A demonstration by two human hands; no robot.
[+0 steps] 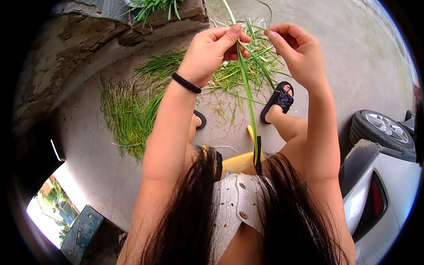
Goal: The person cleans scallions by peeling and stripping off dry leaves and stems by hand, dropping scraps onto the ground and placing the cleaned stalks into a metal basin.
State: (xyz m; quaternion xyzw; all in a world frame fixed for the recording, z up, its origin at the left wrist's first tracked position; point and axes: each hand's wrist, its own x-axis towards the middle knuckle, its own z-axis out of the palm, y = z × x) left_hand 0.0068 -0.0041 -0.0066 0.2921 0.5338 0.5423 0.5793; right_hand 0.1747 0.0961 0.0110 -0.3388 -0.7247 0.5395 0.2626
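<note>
My left hand (216, 49) is closed in a pinch around a long garlic chive (245, 79). Its pale stem points up past the fingers, and its flat green leaves hang down toward my lap. To the right, my right hand (293, 51) pinches the end of a thin green leaf (257, 27) that stretches from the left hand. The two hands are a short way apart. Below them on the ground lies a loose heap of green and pale trimmings (229, 73). Further left is a thick bundle of chives (132, 110).
A stone ledge (163, 28) at upper left carries more green leaves (154, 8). Black sandals (282, 99) stand on the concrete. A yellow seat (240, 162) is under me. A car wheel (384, 128) and silver bodywork (375, 207) are at right.
</note>
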